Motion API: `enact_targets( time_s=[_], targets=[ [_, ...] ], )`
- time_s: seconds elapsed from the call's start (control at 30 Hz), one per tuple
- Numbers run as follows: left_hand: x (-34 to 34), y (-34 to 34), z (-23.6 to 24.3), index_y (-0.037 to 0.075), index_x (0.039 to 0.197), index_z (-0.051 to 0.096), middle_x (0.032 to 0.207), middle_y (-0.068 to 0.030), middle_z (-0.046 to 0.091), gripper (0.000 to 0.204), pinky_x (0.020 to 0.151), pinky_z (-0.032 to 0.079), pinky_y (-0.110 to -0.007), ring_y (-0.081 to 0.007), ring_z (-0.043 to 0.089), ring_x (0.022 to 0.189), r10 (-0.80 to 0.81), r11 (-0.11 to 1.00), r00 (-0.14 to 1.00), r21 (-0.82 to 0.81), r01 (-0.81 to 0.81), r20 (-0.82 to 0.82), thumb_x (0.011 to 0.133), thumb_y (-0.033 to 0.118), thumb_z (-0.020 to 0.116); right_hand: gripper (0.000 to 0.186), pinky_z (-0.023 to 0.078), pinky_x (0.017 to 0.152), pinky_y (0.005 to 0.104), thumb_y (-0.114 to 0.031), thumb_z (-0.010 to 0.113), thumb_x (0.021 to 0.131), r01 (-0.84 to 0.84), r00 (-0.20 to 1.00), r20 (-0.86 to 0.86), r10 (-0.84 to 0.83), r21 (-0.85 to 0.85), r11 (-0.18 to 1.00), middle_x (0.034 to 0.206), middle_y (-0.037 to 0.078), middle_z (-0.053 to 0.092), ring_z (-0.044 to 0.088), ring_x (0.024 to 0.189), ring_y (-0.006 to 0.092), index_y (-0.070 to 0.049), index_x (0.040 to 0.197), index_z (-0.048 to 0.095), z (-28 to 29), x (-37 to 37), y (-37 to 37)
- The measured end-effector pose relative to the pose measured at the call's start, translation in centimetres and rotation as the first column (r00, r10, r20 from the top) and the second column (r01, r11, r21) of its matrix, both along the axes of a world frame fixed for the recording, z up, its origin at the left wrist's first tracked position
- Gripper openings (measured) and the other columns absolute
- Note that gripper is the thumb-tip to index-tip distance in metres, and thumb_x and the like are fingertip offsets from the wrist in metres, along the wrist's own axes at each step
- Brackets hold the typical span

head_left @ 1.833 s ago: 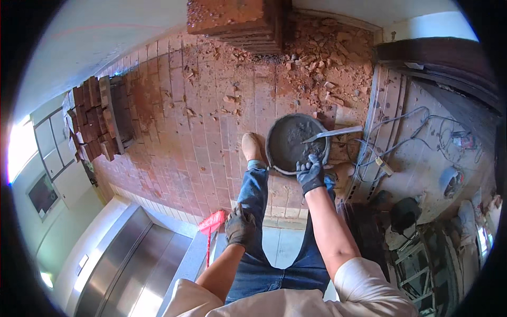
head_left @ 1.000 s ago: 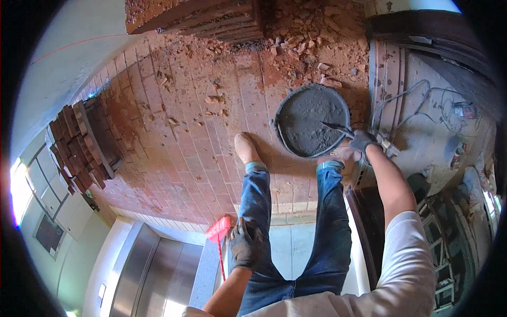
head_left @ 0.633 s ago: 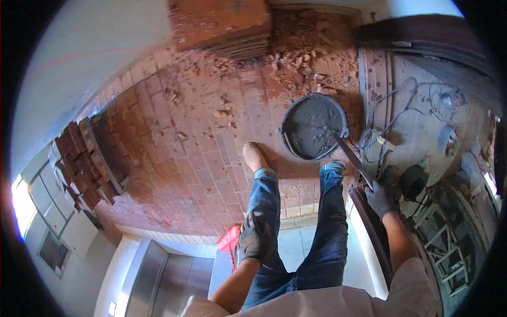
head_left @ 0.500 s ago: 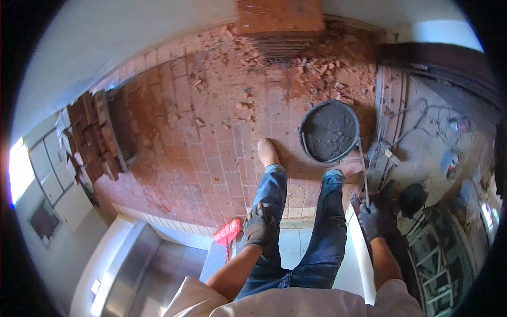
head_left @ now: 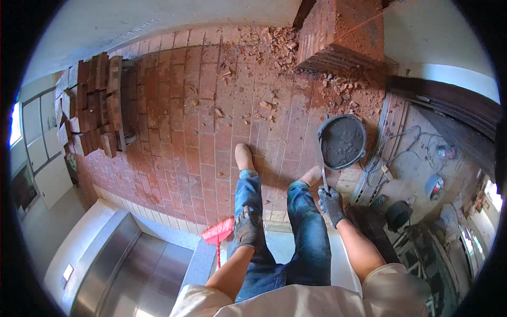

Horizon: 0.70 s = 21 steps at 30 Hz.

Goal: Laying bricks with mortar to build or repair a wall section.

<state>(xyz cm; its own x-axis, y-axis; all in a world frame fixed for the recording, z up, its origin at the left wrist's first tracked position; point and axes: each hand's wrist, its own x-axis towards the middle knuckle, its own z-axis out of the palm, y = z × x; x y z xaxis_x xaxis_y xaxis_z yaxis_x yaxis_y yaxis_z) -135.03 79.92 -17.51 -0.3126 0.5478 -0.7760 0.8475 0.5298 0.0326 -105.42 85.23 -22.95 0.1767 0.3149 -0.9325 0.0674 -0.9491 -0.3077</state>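
The right hand's [head_left: 331, 207] grip is closed around the handle of a trowel [head_left: 322, 166], whose blade points away from the person along the left side of a round bucket [head_left: 365, 138]; whether it touches the rim, I cannot tell. The bucket stands near the right shoe [head_left: 311, 176] and holds wet grey mortar [head_left: 342, 141]. The left hand [head_left: 245, 230] grips nothing and rests, fingers loosely spread, on the left leg [head_left: 248, 196], beside a red broom [head_left: 218, 231]. Beyond the bucket, rubble [head_left: 346, 87] lies on the brick-paved floor [head_left: 179, 137] below a block of stacked bricks [head_left: 348, 39]; another brick pile [head_left: 95, 105] stands far left.
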Motion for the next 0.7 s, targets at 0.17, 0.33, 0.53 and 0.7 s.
enact_targets(
  time_s=[0.17, 0.33, 0.53, 0.7],
  targets=[
    [-5.2, 1.3, -2.0, 0.005, 0.137, 0.040, 0.129, -0.0197, 0.052, 0.067, 0.099, 0.040, -0.046, -0.0367, 0.048, 0.119, -0.091, 0.989, 0.996, -0.115, 0.090, -0.009, 0.084, 0.041, 0.056, 0.014, 0.041, 0.042, 0.0244, -0.016, 0.059, 0.092, 0.287, 0.958, 0.004, -0.287, 0.033, 0.957, 0.066, -0.002, 0.055, 0.050, 0.048, 0.0083, -0.011, 0.105, 0.062, 1.4, -5.7, -1.7],
    [-7.6, 3.0, -1.9, 0.002, 0.139, 0.037, 0.123, -0.0220, 0.054, 0.069, 0.097, 0.040, -0.046, -0.0375, 0.050, 0.116, -0.204, 0.964, 0.978, -0.164, 0.208, 0.038, 0.083, 0.036, 0.057, 0.008, 0.045, 0.046, 0.0260, -0.016, 0.061, 0.089, 0.633, 0.767, -0.026, -0.641, 0.186, 0.751, 0.066, 0.001, 0.057, 0.053, 0.051, 0.0111, -0.009, 0.092, 0.060, 1.6, -6.2, -4.8],
    [-8.0, 2.5, -2.6, 0.001, 0.138, 0.040, 0.129, -0.0218, 0.052, 0.071, 0.099, 0.040, -0.046, -0.0389, 0.049, 0.118, -0.285, 0.942, 0.956, -0.165, 0.293, 0.072, 0.079, 0.033, 0.064, 0.053, 0.035, 0.039, 0.0272, -0.068, 0.053, 0.084, 0.712, 0.702, 0.059, -0.709, -0.087, 0.697, 0.055, -0.002, 0.049, 0.044, 0.041, 0.0110, -0.016, 0.073, 0.051, -7.7, 2.2, 1.0],
    [-7.8, 2.1, -3.1, -0.001, 0.138, 0.039, 0.128, -0.0233, 0.052, 0.071, 0.099, 0.039, -0.047, -0.0397, 0.050, 0.116, -0.383, 0.918, 0.922, -0.089, 0.387, 0.055, 0.080, 0.034, 0.064, 0.052, 0.040, 0.039, 0.0283, -0.066, 0.054, 0.085, 0.713, 0.691, -0.057, -0.721, -0.110, 0.692, 0.055, -0.001, 0.050, 0.044, 0.039, 0.0117, -0.016, 0.070, 0.049, -15.6, 4.7, 3.9]
  ],
)
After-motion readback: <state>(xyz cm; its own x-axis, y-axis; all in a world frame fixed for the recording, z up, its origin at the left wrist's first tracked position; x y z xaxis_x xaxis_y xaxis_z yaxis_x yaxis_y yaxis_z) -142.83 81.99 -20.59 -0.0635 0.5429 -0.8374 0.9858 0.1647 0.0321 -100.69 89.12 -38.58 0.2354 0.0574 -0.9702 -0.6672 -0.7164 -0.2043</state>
